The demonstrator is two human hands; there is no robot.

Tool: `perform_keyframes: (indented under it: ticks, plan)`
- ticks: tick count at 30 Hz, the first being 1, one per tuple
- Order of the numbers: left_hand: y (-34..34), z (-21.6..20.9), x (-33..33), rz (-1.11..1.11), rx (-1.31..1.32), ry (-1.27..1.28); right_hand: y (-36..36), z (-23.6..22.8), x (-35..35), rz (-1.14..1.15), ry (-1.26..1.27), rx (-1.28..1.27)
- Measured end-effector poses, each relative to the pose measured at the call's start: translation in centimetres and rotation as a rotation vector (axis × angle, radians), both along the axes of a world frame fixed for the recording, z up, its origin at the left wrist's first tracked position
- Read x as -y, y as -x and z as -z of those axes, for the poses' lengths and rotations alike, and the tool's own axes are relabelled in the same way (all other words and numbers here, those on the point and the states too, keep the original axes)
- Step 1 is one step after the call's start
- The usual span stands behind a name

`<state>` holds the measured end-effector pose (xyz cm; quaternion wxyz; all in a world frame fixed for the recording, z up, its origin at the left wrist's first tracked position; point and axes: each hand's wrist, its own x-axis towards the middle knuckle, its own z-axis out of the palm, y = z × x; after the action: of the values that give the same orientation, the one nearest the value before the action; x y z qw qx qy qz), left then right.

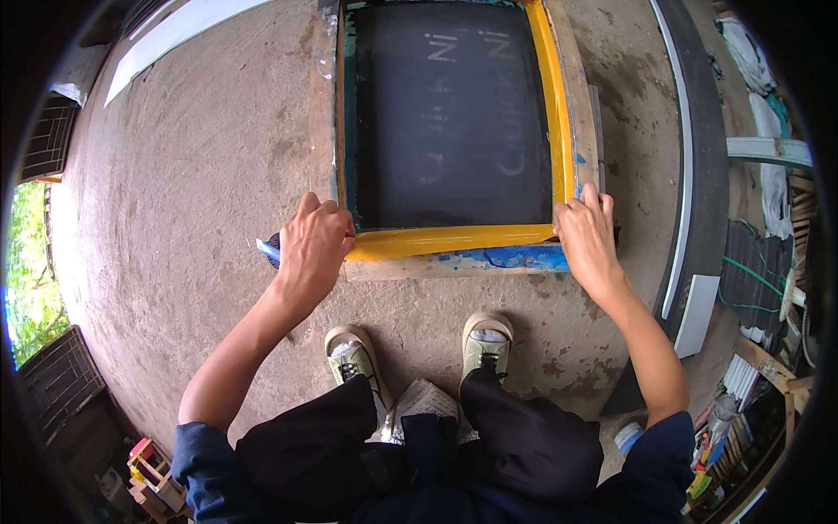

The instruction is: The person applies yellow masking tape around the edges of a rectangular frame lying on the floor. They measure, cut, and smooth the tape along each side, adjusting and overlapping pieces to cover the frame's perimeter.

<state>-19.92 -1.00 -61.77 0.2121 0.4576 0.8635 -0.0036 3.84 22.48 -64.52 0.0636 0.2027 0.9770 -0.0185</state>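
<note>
In front of me lies a wooden frame [388, 269] around a dark screen panel [449, 113] with faint pale lettering on it. Yellow tape [454, 240] runs along the near edge, slightly wrinkled and loose at its lower side; another yellow strip [549, 96] covers the right inner edge. At the near left corner, my left hand [314, 244] is closed with the tape's end at its fingertips. My right hand [589, 240] pinches the tape at the near right corner, fingers curled over the frame. Blue paint marks the near rail. Parts of both corners are hidden under my hands.
A dark round object with a blue-white piece [268, 250] sticks out beside my left hand. My shoes [487, 349] stand on the concrete floor [209, 157] close to the frame. Along the right lie a black strip [698, 113], a white board [697, 316] and assorted clutter.
</note>
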Motion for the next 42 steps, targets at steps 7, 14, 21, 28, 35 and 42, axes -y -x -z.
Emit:
perform_keyframes:
  ticks: [7, 14, 21, 28, 35, 42]
  plan:
    - [-0.3, 1.3, 0.0, 0.082, -0.109, -0.016, 0.2, 0.1, 0.1, 0.002, -0.033, 0.03]
    - [-0.5, 2.1, 0.1, 0.188, -0.226, -0.008, 0.2, 0.2, 0.2, 0.026, -0.008, 0.005]
    - [-0.8, 2.4, -0.5, 0.214, -0.252, 0.076, 0.2, 0.1, 0.2, 0.03, 0.013, 0.011]
    - [-0.6, 2.7, -0.4, 0.239, -0.29, 0.022, 0.3, 0.0, 0.3, 0.017, -0.022, -0.001]
    - [-0.6, 2.7, -0.6, 0.246, -0.298, 0.032, 0.3, 0.0, 0.1, 0.027, 0.028, 0.023]
    - [-0.8, 2.9, -0.7, 0.248, -0.318, 0.05, 0.3, 0.0, 0.2, 0.017, -0.006, 0.017]
